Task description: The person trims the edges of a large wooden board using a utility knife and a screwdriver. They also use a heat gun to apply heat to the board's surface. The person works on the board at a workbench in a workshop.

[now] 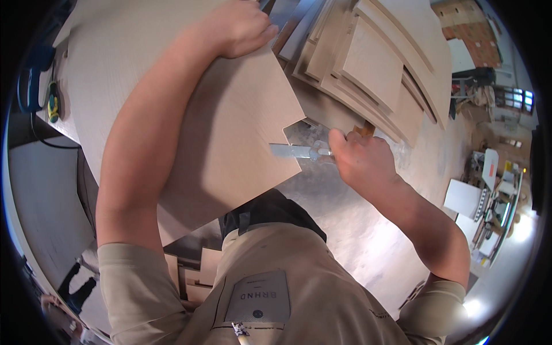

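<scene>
I watch the left arm rise from the lower left, elbow bent, its forearm slanting away across the large pale panel (253, 98) and throwing a broad shadow on the wood. At its far end the left hand (244, 30) sits back upward at the panel's right edge, well beyond the notch, wrist flexed and fingers bent, mostly closed; from my seat I can't tell whether the fingertips hook under the edge or merely press on the face. The right arm comes in from the lower right, elbow out wide, forearm angled up and inward to the right hand (368, 158), which is closed firmly around a flat metal tool (293, 150), thumb toward the blade and knuckles up. I see the blade point left, crossing the short edge at the panel's near right corner beside the stepped notch, its end overlapping the face; I can't make out how deep it sits, if at all. The panel's near edge runs down to the left in front of the tan shirt (322, 276). Beyond the right edge I have a stack of boards (371, 63), and just outside the left edge, a screwdriver (53, 102) lies near a blue tool (41, 60).
</scene>
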A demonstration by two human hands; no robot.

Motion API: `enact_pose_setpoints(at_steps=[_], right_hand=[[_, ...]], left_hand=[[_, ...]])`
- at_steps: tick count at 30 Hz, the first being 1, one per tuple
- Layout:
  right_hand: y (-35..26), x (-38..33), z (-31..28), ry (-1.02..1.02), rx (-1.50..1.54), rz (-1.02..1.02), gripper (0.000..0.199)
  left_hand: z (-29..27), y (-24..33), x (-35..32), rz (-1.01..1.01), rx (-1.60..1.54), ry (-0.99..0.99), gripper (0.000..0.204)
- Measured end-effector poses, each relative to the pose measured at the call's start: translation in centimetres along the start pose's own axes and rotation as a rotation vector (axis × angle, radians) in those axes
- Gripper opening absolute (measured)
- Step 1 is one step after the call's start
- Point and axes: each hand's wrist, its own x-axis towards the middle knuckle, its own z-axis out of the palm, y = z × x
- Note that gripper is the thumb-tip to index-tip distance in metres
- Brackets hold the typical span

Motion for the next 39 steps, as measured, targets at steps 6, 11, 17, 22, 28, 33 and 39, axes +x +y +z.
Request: enact_pose_setpoints(at_steps=[6, 11, 17, 22, 28, 33, 39], right_hand=[[-1.7, -0.3, -0.1, -0.008, -0.041, 0.116, 0.016], [-2.4, 0.1, -0.5, -0.015, -0.070, 0.183, 0.017], [-3.5, -0.2, -0.3, -0.023, -0.041, 0.271, 0.012], [-4.4, -0.3, -0.3, -0.068, -0.047, 0.350, 0.009], [-6.2, -0.5, -1.2, -0.146, -0.053, 0.453, 0.013], [-5.7, 0.5, -2.0, -0.144, -0.095, 0.528, 0.012], [-4.1, 1.2, -2.6, -0.253, -0.053, 0.745, 0.014]], left_hand=[[-0.3, 0.2, 0.4, 0.001, -0.024, -0.075, 0.049], [-0.5, 0.6, 0.6, -0.030, -0.029, -0.140, 0.050], [-0.8, 0.7, 0.7, -0.014, 0.000, -0.146, 0.047], [-0.7, 0.7, 0.6, 0.001, 0.006, -0.140, 0.046], [-0.7, 0.8, 0.8, -0.012, -0.014, -0.141, 0.047], [-0.8, 0.9, 0.8, -0.025, -0.003, -0.157, 0.048], [-0.8, 0.9, 1.1, -0.079, -0.041, -0.185, 0.049]])
